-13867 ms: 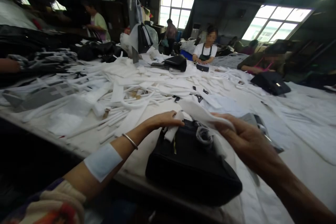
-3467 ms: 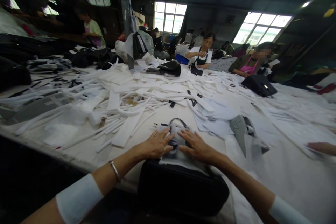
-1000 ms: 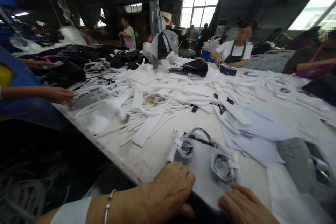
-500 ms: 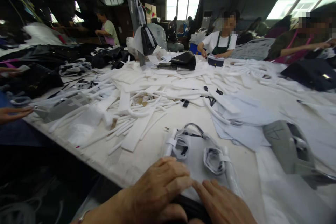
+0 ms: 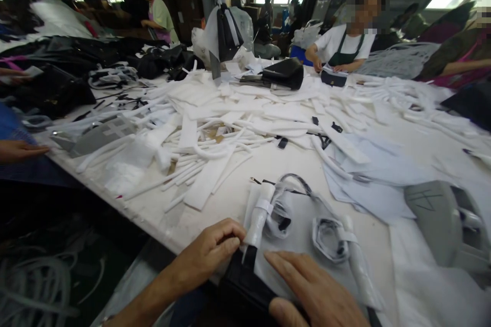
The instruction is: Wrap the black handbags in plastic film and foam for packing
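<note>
A black bag [image 5: 245,283] lies at the table's near edge, its upper face covered by a pale translucent sheet [image 5: 297,222]. Two coiled, plastic-wrapped straps [image 5: 330,237] rest on the sheet, and white-wrapped strips [image 5: 260,222] run along both sides. A dark handle [image 5: 297,181] arches from the far end. At the bag's left edge is my left hand [image 5: 215,248], fingers curled and thumb pressed close, closed on the side beside the wrapped strip. My right hand [image 5: 316,288] lies over the sheet with fingers stretched out, its thumb on the black near side.
White foam strips [image 5: 207,176] are heaped across the table [image 5: 159,219]. Pale sheets [image 5: 360,168] and a grey tape dispenser [image 5: 441,219] lie to the right. A co-worker [image 5: 345,46] handles a small dark bag opposite; another person's hand [image 5: 23,151] is at left.
My left hand has moved left, away from my right hand, to the bag's left edge. My right hand has shifted slightly right across the sheet. The view has turned a little left and down.
</note>
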A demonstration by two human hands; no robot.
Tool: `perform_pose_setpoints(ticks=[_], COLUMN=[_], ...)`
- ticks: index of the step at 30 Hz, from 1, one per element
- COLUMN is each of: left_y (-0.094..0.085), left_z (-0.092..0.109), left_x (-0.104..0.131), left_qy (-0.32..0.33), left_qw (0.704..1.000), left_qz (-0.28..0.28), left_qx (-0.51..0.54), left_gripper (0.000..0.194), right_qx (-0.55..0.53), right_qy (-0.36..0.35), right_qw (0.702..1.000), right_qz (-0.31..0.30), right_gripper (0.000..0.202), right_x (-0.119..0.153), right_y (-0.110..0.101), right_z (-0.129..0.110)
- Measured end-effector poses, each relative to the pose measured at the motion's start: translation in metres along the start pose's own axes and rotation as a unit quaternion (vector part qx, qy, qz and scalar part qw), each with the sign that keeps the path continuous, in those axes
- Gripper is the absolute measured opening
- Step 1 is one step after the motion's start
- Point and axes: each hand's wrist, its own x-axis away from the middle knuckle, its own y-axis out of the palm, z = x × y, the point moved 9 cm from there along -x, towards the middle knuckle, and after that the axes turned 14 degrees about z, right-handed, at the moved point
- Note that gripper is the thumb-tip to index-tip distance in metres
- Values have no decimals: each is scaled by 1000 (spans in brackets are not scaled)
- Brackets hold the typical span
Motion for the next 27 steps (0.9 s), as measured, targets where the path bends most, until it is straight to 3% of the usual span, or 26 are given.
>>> perform_pose_setpoints(ticks=[3, 8, 13, 17, 21, 27], left_y=[6, 4, 16, 33, 36, 22], left_z=[13, 16, 19, 13, 7, -7], left_x=[-1, -4, -17, -28, -32, -43], left_qy=[61, 99, 164, 193, 170, 78], left_qw=[996, 990, 971, 954, 953, 982], left_qz=[-59, -98, -162, -214, -233, -161], left_qx=[-11, -36, -62, -79, -89, -52], left_gripper=[32, 28, 27, 30, 29, 30], right_qx=[3, 23, 77, 105, 104, 135], right_qy=[-56, -49, -30, -10, -5, 1], right_qw=[998, 999, 990, 988, 992, 988], right_qz=[6, 0, 115, 110, 74, 75], right_gripper=[45, 38, 26, 25, 21, 18], right_x=[0, 8, -1, -6, -5, -2], right_y=[3, 17, 7, 12, 20, 34], right_z=[-7, -3, -15, -16, -13, -5])
